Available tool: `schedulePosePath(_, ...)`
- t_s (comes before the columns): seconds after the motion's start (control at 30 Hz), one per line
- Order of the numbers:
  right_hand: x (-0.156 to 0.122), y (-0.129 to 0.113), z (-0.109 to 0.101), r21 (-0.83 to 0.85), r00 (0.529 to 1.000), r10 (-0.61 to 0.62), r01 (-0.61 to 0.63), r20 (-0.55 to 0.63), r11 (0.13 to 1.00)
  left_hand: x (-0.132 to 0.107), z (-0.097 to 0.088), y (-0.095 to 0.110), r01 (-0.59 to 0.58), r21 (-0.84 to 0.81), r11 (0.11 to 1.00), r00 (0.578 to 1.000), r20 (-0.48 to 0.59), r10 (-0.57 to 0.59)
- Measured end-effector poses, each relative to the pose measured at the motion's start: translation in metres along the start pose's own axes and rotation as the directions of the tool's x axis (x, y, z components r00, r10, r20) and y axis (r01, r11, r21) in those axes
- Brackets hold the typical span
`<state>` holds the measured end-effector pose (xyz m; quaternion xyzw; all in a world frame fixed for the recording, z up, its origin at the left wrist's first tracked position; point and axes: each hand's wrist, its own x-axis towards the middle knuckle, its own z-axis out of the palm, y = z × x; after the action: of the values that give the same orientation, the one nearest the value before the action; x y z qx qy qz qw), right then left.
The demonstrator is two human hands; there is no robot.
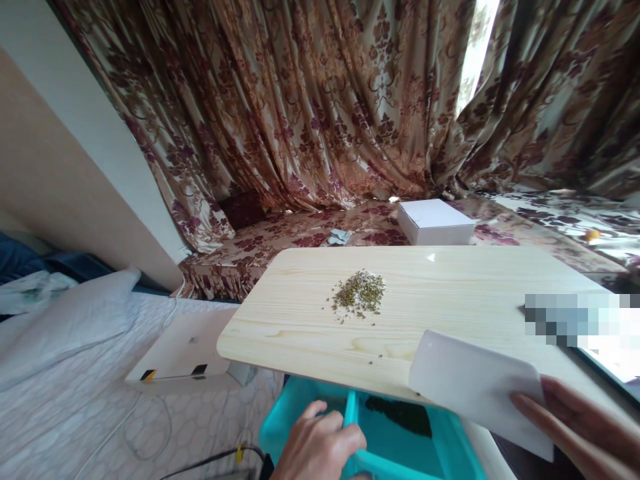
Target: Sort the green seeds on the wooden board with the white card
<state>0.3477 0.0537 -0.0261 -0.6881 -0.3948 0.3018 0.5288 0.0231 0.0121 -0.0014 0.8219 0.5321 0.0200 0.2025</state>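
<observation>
My right hand [575, 420] pinches a thin white plastic scraper [475, 373] with rounded corners, tilted over the front edge of the pale wooden tabletop [450, 280]. Below that edge is a turquoise divided bin [280, 417]. My left hand [320, 443] grips the bin's near wall with bent fingers near the divider; part of the thumb is hidden. Dark greenish grains [403, 415] lie in the bin's right compartment. On the tabletop sits a loose pile of small green-brown seeds mixed with white bits [360, 293], and a few stray ones lie near the front edge.
A tablet-like device [590, 347], its screen blurred out, rests at the tabletop's right. Behind stands a white box [435, 220] on a flowered cover. At left, a white carton [185, 347] and cables [215, 457] lie on the bed [100, 387]. Flowered curtains [300, 100] hang behind.
</observation>
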Motion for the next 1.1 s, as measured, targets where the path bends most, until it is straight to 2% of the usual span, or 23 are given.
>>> schedulePosePath(0.07,-0.005,-0.020,0.012,0.088,0.978,0.173,-0.184,0.114,0.979,-0.002,0.002,-0.003,-0.005,0.001,1.000,1.000,-0.012,0.005)
schedulePosePath(0.1,-0.006,-0.031,0.018,0.108,0.970,0.200,-0.215,0.136,0.971,-0.003,0.004,-0.006,-0.008,0.000,1.000,1.000,-0.027,0.008)
schedulePosePath(0.2,-0.004,-0.061,0.035,0.127,0.972,0.136,-0.161,0.190,0.979,-0.006,0.011,-0.016,-0.015,-0.010,1.000,0.996,-0.086,0.015)
schedulePosePath(0.27,-0.001,-0.070,0.045,0.133,0.981,0.058,-0.084,0.188,0.988,-0.008,0.015,-0.022,-0.024,-0.010,1.000,0.995,-0.102,0.023)
schedulePosePath(0.4,0.007,-0.063,0.063,0.133,0.978,-0.030,0.002,0.208,0.991,-0.007,0.018,-0.030,-0.014,0.006,1.000,0.994,-0.106,0.014)
schedulePosePath(0.53,0.007,-0.052,0.074,0.129,0.954,-0.048,0.009,0.297,0.992,-0.006,0.015,-0.029,0.009,0.016,1.000,0.996,-0.094,-0.008)
schedulePosePath(0.67,-0.003,-0.049,0.077,0.147,0.951,-0.040,-0.006,0.306,0.989,-0.008,0.008,-0.024,0.042,0.005,0.999,0.998,-0.054,-0.041)
schedulePosePath(0.77,-0.004,-0.051,0.072,0.114,0.933,0.001,-0.045,0.359,0.992,-0.011,0.007,-0.023,0.055,-0.003,0.998,0.996,-0.064,-0.056)
schedulePosePath(0.83,0.001,-0.055,0.066,0.101,0.940,0.043,-0.082,0.338,0.992,-0.011,0.009,-0.024,0.049,-0.012,0.999,0.996,-0.075,-0.050)
schedulePosePath(0.9,0.011,-0.060,0.061,0.120,0.965,0.058,-0.091,0.255,0.989,-0.011,0.011,-0.027,0.026,-0.019,0.999,0.996,-0.083,-0.028)
schedulePosePath(1.0,0.026,-0.069,0.059,0.152,0.991,0.002,-0.022,0.132,0.988,-0.009,0.015,-0.031,-0.012,-0.021,1.000,0.995,-0.097,0.010)
schedulePosePath(1.1,0.036,-0.073,0.066,0.166,0.993,-0.058,0.039,0.108,0.985,-0.007,0.016,-0.034,-0.035,-0.019,0.999,0.995,-0.091,0.033)
